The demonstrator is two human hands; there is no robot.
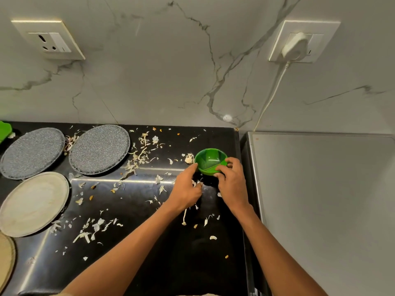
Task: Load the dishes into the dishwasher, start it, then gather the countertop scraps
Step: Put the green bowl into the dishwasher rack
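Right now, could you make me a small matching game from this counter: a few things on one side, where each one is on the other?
Things:
1. green bowl
2. white plug
3. cream plate
4. right hand

Places:
A. in the wall socket on the right
B. front left of the counter
C. by the counter's right edge, tilted
D. gripping the bowl's rim

Pairs: 1-C, 2-A, 3-B, 4-D
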